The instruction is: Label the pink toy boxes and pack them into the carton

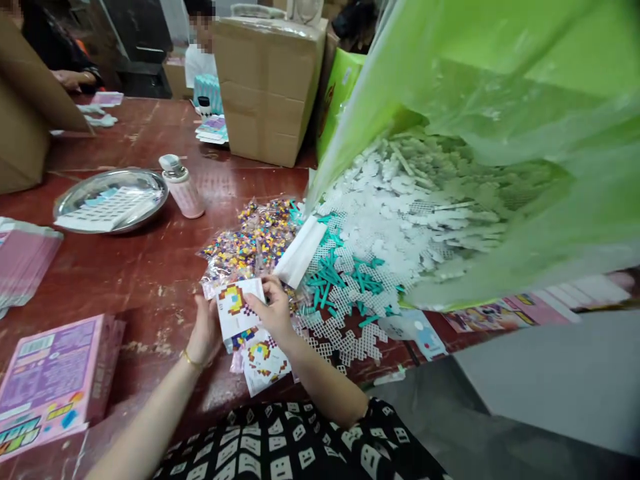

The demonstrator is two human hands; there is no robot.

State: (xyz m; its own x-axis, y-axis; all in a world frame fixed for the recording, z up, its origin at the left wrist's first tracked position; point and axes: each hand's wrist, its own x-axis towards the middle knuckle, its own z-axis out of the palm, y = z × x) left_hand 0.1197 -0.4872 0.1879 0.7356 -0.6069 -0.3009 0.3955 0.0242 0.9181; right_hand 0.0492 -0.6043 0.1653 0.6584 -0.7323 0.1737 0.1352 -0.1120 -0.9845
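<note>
In front of me, a white printed card (233,327) with a yellow and brown pixel pattern is held up between my hands. My right hand (275,310) pinches its right edge, thumb on the front. My left hand (203,331) is curled at the left edge, its fingers mostly hidden behind the card. Just below the card, a small bag of coloured beads (244,337) shows. Another patterned sheet (267,365) lies under it by the table's edge. Past my hands is a heap of bead bags (255,233).
Right of my hands, teal sticks (325,277) and white mesh pieces (370,343) spill from a large green plastic bag (525,87). To the left are a pink box (55,380), a metal tray (113,228) and a bottle (185,193). A carton (267,93) stands behind; two people are beyond.
</note>
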